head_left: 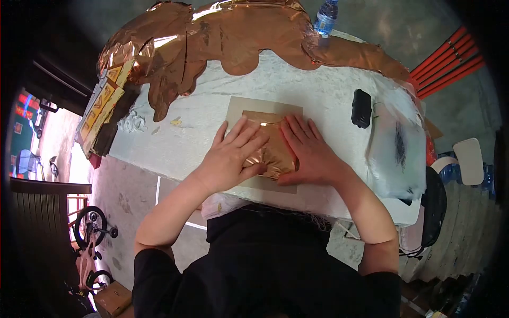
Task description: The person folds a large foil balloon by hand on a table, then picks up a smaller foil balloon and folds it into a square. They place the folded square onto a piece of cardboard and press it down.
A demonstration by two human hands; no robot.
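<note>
A piece of shiny copper-coloured foil (270, 139) lies on a flat grey-beige board (236, 106) in front of me. My left hand (236, 151) rests flat on the foil's left side, fingers stretched out and slightly apart. On the right side, my right hand (313, 151) presses down with its fingers extended and its thumb along the near edge. Between the two hands the foil shows creases, mostly toward the near edge. Parts of the foil and board are hidden under my palms.
Large copper foil sheets (238, 34) cover the table's far side, with a water bottle (325, 18) there. A black case (361, 108) and a clear plastic bag (397, 153) lie right. Printed cardboard (103, 106) and white string (131, 122) are left. Red poles (448, 61) stand beyond.
</note>
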